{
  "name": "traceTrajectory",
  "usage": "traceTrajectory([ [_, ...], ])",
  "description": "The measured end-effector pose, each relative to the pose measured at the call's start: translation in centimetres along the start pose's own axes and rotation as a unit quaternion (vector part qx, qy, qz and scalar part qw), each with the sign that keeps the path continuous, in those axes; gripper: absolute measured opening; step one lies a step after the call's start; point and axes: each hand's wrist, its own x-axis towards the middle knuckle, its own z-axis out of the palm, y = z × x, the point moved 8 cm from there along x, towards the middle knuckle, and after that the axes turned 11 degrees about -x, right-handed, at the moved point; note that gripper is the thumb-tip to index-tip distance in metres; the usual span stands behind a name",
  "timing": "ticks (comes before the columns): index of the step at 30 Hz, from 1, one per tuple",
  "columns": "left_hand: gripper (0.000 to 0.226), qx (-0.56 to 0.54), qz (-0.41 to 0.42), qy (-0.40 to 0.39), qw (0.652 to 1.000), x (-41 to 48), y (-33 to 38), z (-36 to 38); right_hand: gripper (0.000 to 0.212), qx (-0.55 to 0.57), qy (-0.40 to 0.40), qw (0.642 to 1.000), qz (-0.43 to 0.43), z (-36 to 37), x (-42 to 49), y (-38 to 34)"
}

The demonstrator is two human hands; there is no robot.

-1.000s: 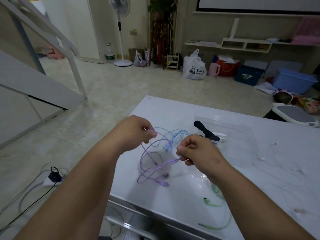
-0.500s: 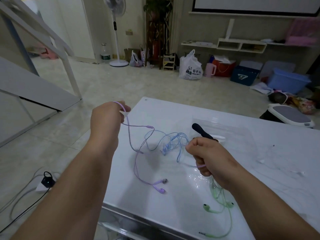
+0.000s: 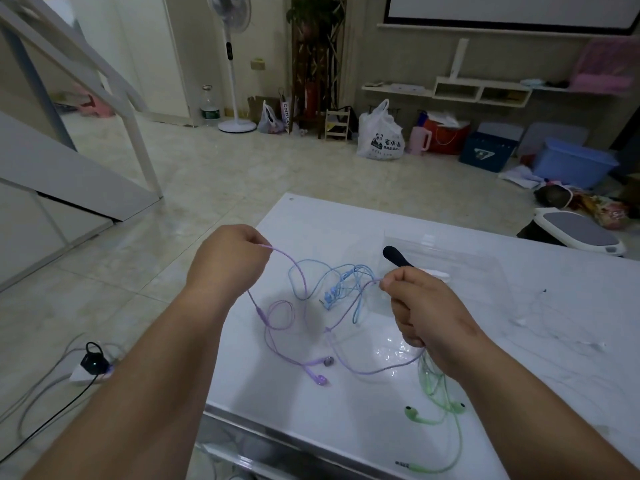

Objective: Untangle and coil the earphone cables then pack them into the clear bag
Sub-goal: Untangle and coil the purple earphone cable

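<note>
Surface: white table (image 3: pixel 346 427) carrying the blue cable (image 3: pixel 346 271) and green earphones (image 3: pixel 420 419).
Grip: left hand (image 3: pixel 230 263) and right hand (image 3: pixel 426 313) each pinch the purple cable (image 3: pixel 286 255), which hangs slack between them.
Risk: I judge that a hard pull would cinch purple into the blue tangle.
Bag: clear bag (image 3: pixel 485 271) lies beyond the right hand with no earphones inside. I cannot tell if the black object (image 3: pixel 394 256) is in or on it.

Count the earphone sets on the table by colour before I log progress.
purple earphones: 1, pinched by the left hand and the right hand
blue earphones: 1
green earphones: 1
Total: 3
Faint pale lines on the right of the table may be another cable; I cannot tell.
</note>
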Motion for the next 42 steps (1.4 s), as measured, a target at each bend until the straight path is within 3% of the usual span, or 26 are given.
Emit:
traceTrajectory([
  [3, 0.041, 0.163, 0.034, -0.046, 0.985, -0.4, 0.5, 0.9, 0.019, 0.066, 0.043, 0.997, -0.005, -1.1, 0.0, -0.1],
  [7, 0.058, 0.335, 0.061, -0.181, 0.923, -1.9, -0.1, 3.3, 0.019, 0.088, 0.038, 0.995, -0.017, -1.3, -0.1, -0.4],
  [9, 0.066, 0.335, 0.085, -0.283, 0.895, -3.3, 0.0, 5.0, 0.021, 0.073, 0.021, 0.997, -0.03, -0.9, -0.2, -0.7],
  [11, 0.068, 0.259, 0.101, -0.334, 0.901, -4.5, 1.2, 6.2, 0.022, 0.057, 0.005, 0.997, -0.045, -0.3, -0.3, -1.0],
  [15, 0.046, 0.093, 0.141, -0.293, 0.941, -4.8, 3.9, 7.4, 0.017, 0.039, -0.02, 0.996, -0.072, 0.8, -0.6, -1.5],
  [21, 0.01, 0.083, 0.118, -0.334, 0.931, -5.2, 3.2, 9.2, 0.014, 0.063, -0.022, 0.994, -0.086, 0.9, -0.6, -1.9],
  [24, 0.015, 0.017, 0.088, -0.24, 0.967, -3.5, 3.1, 7.6, 0.016, -0.057, 0.017, 0.995, -0.078, -0.4, -0.4, -1.3],
  [26, 0.016, -0.008, 0.1, -0.16, 0.982, -2.5, 3.4, 6.0, 0.019, -0.155, -0.005, 0.987, -0.04, -0.6, -0.1, 0.0],
  [30, 0.027, -0.024, 0.081, -0.059, 0.995, -1.9, 3.2, 3.9, 0.025, -0.169, -0.053, 0.984, 0.025, -0.3, 0.3, 2.0],
  [35, 0.052, 0.006, -0.015, -0.107, 0.994, -2.3, 1.5, 4.4, 0.038, -0.078, 0.001, 0.996, 0.054, -0.4, 0.3, 2.3],
  [39, 0.012, -0.094, -0.051, -0.145, 0.984, -2.7, 1.5, 5.0, 0.024, -0.048, 0.026, 0.996, 0.071, -0.2, 0.7, 1.8],
  [42, 0.015, -0.194, -0.073, -0.167, 0.964, -2.9, 1.8, 5.4, 0.017, -0.005, 0.04, 0.998, 0.05, 0.1, 0.7, 1.2],
])
